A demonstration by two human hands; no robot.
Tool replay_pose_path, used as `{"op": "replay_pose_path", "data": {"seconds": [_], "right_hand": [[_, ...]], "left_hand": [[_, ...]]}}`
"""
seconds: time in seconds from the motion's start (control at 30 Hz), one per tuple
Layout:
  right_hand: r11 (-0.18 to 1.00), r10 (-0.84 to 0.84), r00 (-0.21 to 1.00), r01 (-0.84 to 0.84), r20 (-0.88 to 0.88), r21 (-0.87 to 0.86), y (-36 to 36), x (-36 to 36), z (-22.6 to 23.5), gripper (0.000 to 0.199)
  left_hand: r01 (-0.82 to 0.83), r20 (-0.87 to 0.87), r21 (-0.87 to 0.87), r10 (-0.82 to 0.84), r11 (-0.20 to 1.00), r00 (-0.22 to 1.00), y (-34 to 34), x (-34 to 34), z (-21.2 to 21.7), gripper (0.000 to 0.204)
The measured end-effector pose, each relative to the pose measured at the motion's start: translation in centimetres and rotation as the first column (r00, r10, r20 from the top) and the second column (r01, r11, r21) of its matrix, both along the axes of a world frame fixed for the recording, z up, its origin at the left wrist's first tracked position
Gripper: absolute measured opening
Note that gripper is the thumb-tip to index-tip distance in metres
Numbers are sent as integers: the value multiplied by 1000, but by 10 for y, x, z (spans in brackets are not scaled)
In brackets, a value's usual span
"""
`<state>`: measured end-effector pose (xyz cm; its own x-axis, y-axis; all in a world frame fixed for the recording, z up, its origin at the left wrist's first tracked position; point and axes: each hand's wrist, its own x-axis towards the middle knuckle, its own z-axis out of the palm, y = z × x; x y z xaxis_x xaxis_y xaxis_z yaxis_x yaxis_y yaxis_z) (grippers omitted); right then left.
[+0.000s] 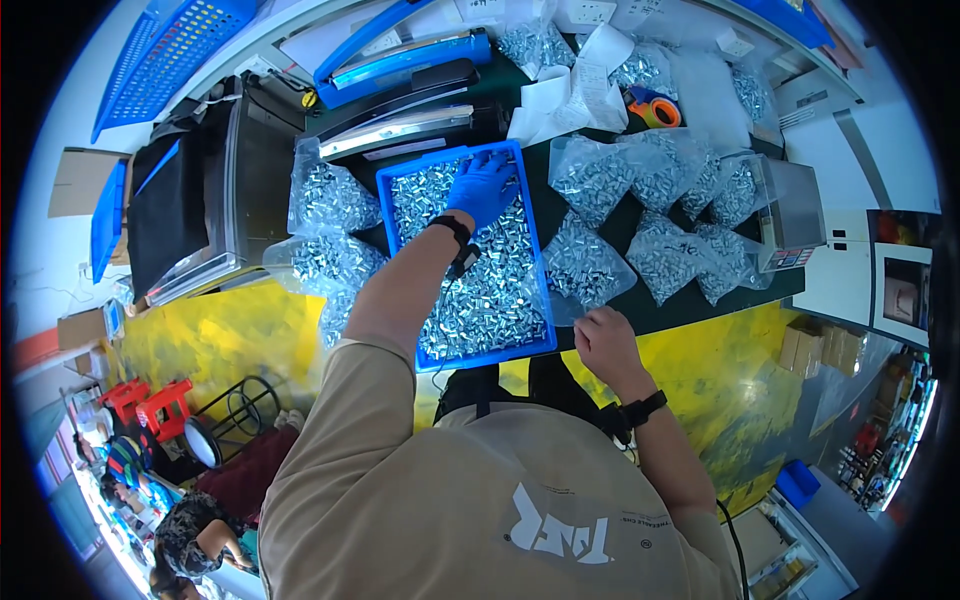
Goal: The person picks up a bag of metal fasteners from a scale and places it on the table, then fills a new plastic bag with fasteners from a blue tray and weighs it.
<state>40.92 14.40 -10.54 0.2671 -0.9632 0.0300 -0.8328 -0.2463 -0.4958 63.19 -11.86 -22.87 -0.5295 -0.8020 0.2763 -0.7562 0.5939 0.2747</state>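
Observation:
A blue plastic tray (548, 310) is filled with small shiny metal fittings (480, 295), short and cylindrical. In its upper part, my left hand (480, 190), in a blue glove, lies on the fittings with its fingers reaching forward and somewhat apart. Bare and curled, my right hand (607, 342) is at the table's near edge, just right of the tray. Its fingertips pinch the clear edge of a plastic bag (585, 262) of the same fittings. The fingertips themselves are small and partly hidden.
Several filled bags (665, 258) stand to the right, and more bags (335, 200) lie left of the tray. Behind are blue and black heat sealers (410, 70), crumpled white paper (570, 100) and an orange tape dispenser (655, 108). A metal box (795, 205) stands at the right end.

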Motion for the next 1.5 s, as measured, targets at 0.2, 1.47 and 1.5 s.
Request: {"op": "replay_pose_path", "data": {"seconds": [0.2,1.47,1.5], "right_hand": [[1000,9,1000,-9,-17,-3,-2,1,0,5],[999,-13,1000,13,1,-52,12,-4,-11,7],[998,-23,1000,23,3,-52,14,-6,-12,7]], "left_hand": [[21,98,139,-35,990,995,13,3,8,36],[-41,-269,676,299,735,915,73,55,14,34],[15,-329,820,448,572,831,78,55,22,35]]}}
